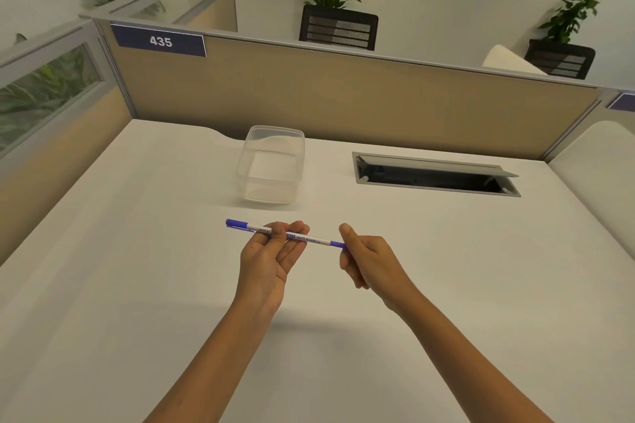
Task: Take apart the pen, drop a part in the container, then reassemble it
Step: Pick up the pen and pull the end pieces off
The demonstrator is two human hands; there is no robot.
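I see the left hand (271, 252) pinching the pen (292, 235) mid-barrel, the right hand (369, 259) clenched on its blue end; the container (271, 165) sits near the desk's (137, 251) far edge.

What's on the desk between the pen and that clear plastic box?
Nothing: the head view shows only bare white desk between the pen and the container.

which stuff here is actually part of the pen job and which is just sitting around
Part of the job:
- whiteboard pen, held in the air by the left hand at the barrel and the right hand at its blue end
- clear plastic container, open on the desk

Just lying about:
- cable hatch in the desk
- potted plants behind the partition
- 435 sign
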